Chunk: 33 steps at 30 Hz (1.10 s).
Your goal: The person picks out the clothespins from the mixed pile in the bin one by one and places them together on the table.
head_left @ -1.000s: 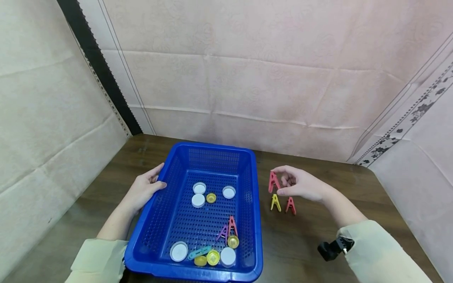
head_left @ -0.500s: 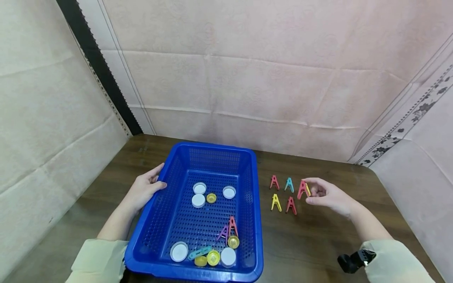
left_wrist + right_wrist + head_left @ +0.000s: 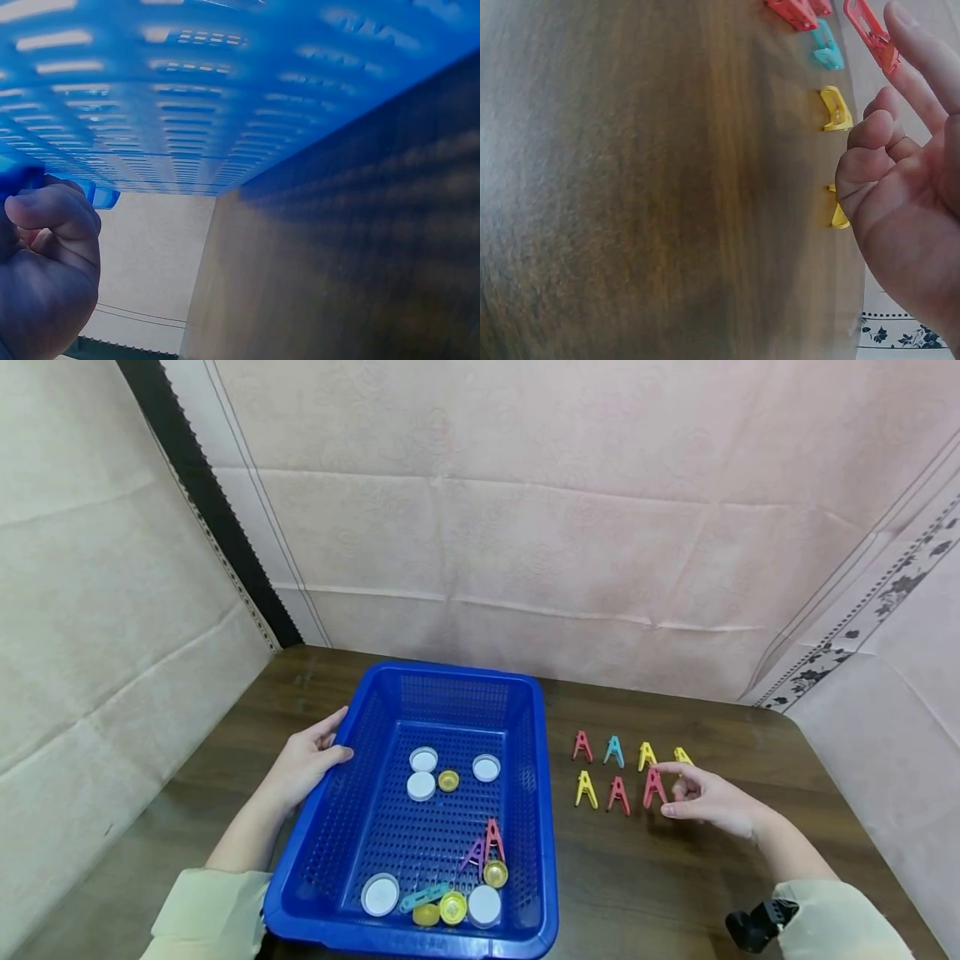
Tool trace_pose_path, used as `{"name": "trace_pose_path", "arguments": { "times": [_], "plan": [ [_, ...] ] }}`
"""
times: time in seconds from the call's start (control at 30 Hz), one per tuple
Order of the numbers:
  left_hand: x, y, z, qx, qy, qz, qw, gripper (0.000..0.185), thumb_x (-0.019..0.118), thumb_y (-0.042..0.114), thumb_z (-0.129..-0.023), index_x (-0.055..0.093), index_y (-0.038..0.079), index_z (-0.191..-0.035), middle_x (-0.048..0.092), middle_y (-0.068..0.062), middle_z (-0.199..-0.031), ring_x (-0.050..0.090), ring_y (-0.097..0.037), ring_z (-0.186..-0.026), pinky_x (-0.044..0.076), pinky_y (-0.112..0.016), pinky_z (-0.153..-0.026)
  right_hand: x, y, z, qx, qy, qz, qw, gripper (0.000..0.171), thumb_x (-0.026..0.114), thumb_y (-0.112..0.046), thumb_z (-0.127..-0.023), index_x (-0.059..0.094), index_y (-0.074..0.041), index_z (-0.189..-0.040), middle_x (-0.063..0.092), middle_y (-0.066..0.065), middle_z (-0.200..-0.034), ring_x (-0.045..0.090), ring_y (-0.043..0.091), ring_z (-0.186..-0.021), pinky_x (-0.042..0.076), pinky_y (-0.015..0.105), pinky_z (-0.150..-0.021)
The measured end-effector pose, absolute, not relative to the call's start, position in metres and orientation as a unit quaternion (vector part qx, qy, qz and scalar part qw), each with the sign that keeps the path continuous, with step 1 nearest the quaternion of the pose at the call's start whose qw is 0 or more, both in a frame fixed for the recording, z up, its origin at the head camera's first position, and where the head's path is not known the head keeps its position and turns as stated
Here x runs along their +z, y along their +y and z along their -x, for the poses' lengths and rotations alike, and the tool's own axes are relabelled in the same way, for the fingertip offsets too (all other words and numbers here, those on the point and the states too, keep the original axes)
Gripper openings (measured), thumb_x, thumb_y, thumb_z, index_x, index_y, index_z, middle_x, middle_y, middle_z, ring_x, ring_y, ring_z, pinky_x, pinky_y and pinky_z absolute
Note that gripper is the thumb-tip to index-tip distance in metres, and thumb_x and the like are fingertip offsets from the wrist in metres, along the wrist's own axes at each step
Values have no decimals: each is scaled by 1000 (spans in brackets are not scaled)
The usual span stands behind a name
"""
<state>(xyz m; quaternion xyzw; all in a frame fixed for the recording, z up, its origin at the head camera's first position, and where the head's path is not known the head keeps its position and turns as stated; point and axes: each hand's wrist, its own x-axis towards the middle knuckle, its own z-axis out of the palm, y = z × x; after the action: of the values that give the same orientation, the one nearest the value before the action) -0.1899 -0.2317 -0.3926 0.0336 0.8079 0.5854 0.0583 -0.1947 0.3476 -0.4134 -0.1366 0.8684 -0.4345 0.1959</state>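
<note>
Fingers (image 3: 670, 767) of right hand (image 3: 708, 799) pinch red clothespin (image 3: 654, 787).

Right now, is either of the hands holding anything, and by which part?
The left hand grips the blue basket by its left rim. The right hand pinches a red clothespin near its top.

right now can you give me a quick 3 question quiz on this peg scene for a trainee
1. True or false: the left hand holds the rim of the blue basket.
2. How many pegs stand on the table outside the basket? A) five B) seven C) nine
3. Fill in: the right hand pinches or touches a ____ peg at the end of the near row.

Key
1. True: its thumb lies over the left rim.
2. B: four in the far row, three in the near row.
3. Red; the pictures do not settle whether the grip is closed on it.
</note>
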Motion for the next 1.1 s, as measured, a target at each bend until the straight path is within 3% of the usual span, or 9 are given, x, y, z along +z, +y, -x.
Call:
{"name": "trace_pose_path", "arguments": {
  "times": [0.4, 0.9, 1.1],
  "plan": [
    [-393, -231, 191, 589, 805, -38, 58, 68, 58, 14, -89, 26, 15, -149, 63, -20, -110, 67, -29, -71, 56, -41, -57, -421, 348, 194, -421, 857, 130, 267, 66, 69, -18, -85, 36, 4, -138, 49, 4, -72, 44, 10, -57, 40, 24, -47],
    [-392, -232, 190, 590, 805, -33, 57, 68, 58, 14, -89, 26, 15, -149, 63, -20, -109, 67, -28, -71, 55, -40, -56, -417, 348, 197, -379, 883, 112, 254, 72, 73, -21, -81, 35, 3, -138, 50, 5, -73, 46, 15, -61, 39, 26, -50],
    [-390, -230, 188, 595, 800, -36, 58, 69, 59, 14, -89, 25, 15, -149, 62, -22, -111, 67, -28, -71, 56, -39, -56, -408, 347, 199, -345, 905, 121, 216, 68, 71, -26, -83, 39, -2, -138, 49, 7, -76, 45, 17, -63, 39, 27, -51]
  ]
}}
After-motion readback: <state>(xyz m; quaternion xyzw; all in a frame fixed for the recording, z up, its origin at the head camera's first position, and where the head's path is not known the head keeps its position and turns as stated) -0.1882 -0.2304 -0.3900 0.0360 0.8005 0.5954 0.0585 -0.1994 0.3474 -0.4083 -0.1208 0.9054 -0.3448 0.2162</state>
